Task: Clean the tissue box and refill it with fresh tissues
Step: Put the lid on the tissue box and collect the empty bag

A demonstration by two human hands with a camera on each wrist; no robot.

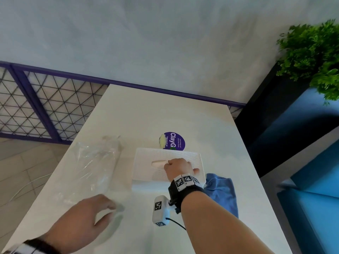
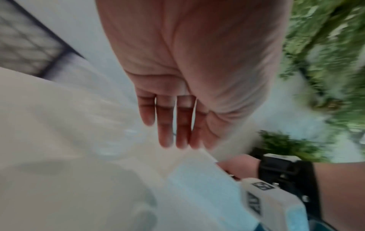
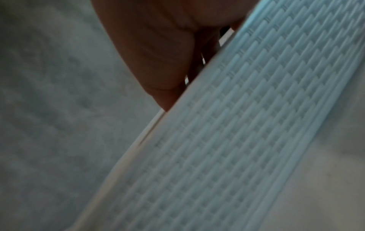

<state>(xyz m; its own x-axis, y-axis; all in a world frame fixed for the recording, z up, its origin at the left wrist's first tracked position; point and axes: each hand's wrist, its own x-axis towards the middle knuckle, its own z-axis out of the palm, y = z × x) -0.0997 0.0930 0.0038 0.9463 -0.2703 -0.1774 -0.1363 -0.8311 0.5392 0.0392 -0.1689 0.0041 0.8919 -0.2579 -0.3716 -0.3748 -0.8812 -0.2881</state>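
Note:
A white tissue box (image 1: 146,173) with a woven-pattern lid lies flat near the middle of the white table (image 1: 146,110). My right hand (image 1: 177,165) is on top of it, fingers curled into the long slot and thumb stretched along the lid. The right wrist view shows those fingers (image 3: 168,62) hooked behind the lid's edge above the patterned box (image 3: 237,140). My left hand (image 1: 102,209) hovers over the table's near left with straight fingers (image 2: 173,125), holding nothing. A crumpled clear plastic wrapper (image 1: 91,162) lies just beyond it. No tissues are visible.
A blue cloth (image 1: 222,191) lies bunched against the box's right side. A purple round sticker (image 1: 174,141) is on the table behind the box. A blue seat (image 1: 311,198) and green plant (image 1: 310,52) stand to the right, and a purple mesh railing (image 1: 45,107) to the left.

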